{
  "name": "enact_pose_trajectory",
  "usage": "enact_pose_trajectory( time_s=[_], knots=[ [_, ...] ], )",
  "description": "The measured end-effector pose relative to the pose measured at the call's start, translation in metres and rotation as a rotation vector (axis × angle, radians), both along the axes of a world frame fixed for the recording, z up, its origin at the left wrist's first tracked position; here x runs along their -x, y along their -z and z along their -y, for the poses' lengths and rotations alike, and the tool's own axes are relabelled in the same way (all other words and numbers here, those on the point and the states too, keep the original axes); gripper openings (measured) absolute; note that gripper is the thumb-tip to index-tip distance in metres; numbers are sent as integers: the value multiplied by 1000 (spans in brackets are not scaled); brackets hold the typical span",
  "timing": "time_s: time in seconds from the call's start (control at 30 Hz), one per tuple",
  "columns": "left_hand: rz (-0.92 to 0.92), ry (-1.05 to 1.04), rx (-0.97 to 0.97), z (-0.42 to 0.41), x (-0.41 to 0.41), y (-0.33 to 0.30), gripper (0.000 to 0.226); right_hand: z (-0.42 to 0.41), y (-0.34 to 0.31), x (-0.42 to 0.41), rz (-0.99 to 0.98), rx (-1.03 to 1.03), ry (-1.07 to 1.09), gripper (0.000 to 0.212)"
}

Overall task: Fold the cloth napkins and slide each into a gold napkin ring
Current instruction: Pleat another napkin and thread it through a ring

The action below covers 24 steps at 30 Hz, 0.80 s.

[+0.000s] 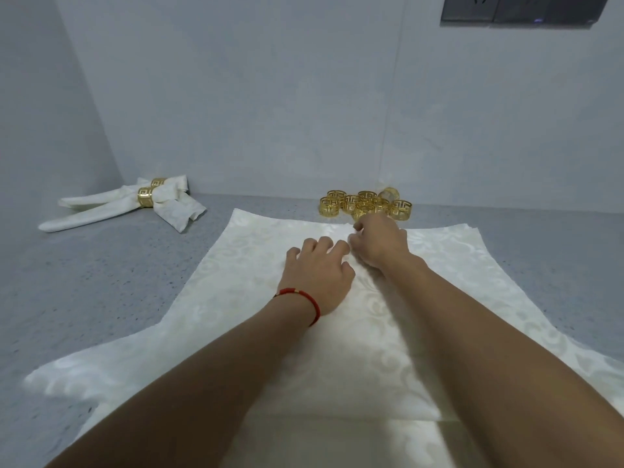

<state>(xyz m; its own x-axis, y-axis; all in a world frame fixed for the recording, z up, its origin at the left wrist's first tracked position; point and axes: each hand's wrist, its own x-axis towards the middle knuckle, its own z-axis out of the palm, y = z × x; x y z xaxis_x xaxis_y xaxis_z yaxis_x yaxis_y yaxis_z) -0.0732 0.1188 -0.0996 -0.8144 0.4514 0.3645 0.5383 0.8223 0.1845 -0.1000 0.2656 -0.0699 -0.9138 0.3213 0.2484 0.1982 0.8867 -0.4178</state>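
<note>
Far on my left, near the corner of the gray counter (101, 298), lie two finished napkins (111, 206). Each one is folded long and pushed through its own gold ring (146, 196), and they rest one across the other (so two are done, I think). Next comes the big white cloth (236, 258) spread out flat in front of me. It looks like more than one napkin lies here in a stack, because I can see thin edges peeking out at the far right side, but I cannot count them. My left hand (317, 275), the one with the red string bracelet (312, 300) on the wrist, rests on top of the cloth with its fingers bent a little, pressing it down and not grabbing anything. Just beside it, my right hand (380, 241) has its fingers curled at the far edge of the cloth, and it seems to pinch the top layer there, though I cannot see the fingertips well. Behind that hand sits a little pile of loose gold rings (366, 202), all waiting. So this napkin is only at the start of its fold, and it has no ring yet. Lots of rings are left, so I guess most of the job is still ahead.
</note>
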Motion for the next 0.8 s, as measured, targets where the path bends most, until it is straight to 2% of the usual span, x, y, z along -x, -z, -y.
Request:
enact_pose_trajectory(
  time_s=[0.07, 0.2, 0.3, 0.5, 0.7, 0.8],
  knots=[
    [17, -1, -2, 1, -1, -3, 36, 2, 1, -1, -70, 45, -8, 12],
    [37, -20, 28, 0, -1, -25, 32, -1, 1, -10, -214, 32, -114, 18],
    [65, -100, -52, -5, 15, -45, 29, -7, 6, -14, -201, 51, -201, 19],
    [68, -208, -142, -20, 39, -41, 24, -14, 11, -17, -201, 189, -194, 20],
    [3, -213, -142, -24, 44, -26, 16, -19, 8, -13, -206, 255, -179, 14],
    [-74, -187, -86, -24, 45, -20, 15, -25, 9, -10, -138, 200, -226, 26]
  ],
)
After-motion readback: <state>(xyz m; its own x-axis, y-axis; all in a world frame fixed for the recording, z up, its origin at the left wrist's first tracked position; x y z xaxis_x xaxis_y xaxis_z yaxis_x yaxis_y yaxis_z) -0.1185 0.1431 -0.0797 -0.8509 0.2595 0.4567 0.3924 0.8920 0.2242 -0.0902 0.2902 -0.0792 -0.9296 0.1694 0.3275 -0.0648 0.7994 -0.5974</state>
